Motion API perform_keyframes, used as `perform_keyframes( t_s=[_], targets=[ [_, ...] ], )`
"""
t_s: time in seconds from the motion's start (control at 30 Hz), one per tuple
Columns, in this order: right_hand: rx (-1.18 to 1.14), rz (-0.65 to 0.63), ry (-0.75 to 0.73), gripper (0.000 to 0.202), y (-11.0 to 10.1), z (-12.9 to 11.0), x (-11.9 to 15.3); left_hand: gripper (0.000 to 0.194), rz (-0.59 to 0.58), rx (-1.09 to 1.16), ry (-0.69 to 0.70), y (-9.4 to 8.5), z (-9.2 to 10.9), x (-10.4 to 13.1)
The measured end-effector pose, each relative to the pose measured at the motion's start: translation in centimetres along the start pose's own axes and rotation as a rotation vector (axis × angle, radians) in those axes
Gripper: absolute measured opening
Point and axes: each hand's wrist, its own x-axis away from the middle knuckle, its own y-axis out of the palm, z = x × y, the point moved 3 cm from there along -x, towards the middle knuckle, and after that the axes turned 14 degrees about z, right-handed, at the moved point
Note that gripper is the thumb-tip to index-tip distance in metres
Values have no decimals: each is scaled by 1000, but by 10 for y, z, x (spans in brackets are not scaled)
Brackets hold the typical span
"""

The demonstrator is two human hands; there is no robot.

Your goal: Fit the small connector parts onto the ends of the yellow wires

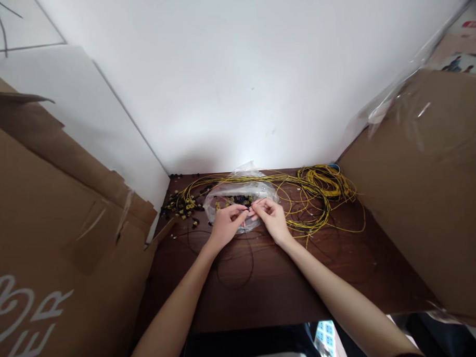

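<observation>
A small dark piece [247, 209] sits between the fingertips of both hands, above the near part of a clear plastic bag [248, 189]; it is too small here to tell its shape or which end is which. The grip of the left hand [227, 220] is a pinch of thumb and forefinger on the piece, and the grip of the right hand [271, 217] looks pinched on it from the other side, fingertips almost meeting. For fine work like this, it would serve to let one hand hold steady while the other makes small adjustments, with the pinch close to the join and pressure light enough not to bend anything. A thin dark wire [253, 261] curves in a loop below the hands; keeping it slack should spare the piece any tug. Dark and yellow parts show in and behind the bag, partly hidden by plastic and fingers. To the left lies a cluster of yellow-and-black connectors [185, 204], from which yellow cables run behind the hands to a loose coil [326, 183] on the right; sleeves or elbows brushing these strands could snag them. All this rests on a dark brown surface [277, 291], with a cardboard box at the left [63, 205], another at the right [424, 156], and a white wall [238, 85] behind.
</observation>
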Motion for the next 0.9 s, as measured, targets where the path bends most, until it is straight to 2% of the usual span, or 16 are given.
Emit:
perform_keyframes(
  t_s=[0.3, 0.63, 0.9],
  targets=[
    [44, -36, 36, 30, 2, -3, 0, 28, -15, -1, -29, -4, 4, -1],
    [126, -79, 38, 27, 4, 0, 0, 26, 41, 1, -75, -5, 3, 1],
    [148, -92, 7, 34, 2, 3, 0, 25, 14, -37, -24, -4, 8, 2]
  ],
)
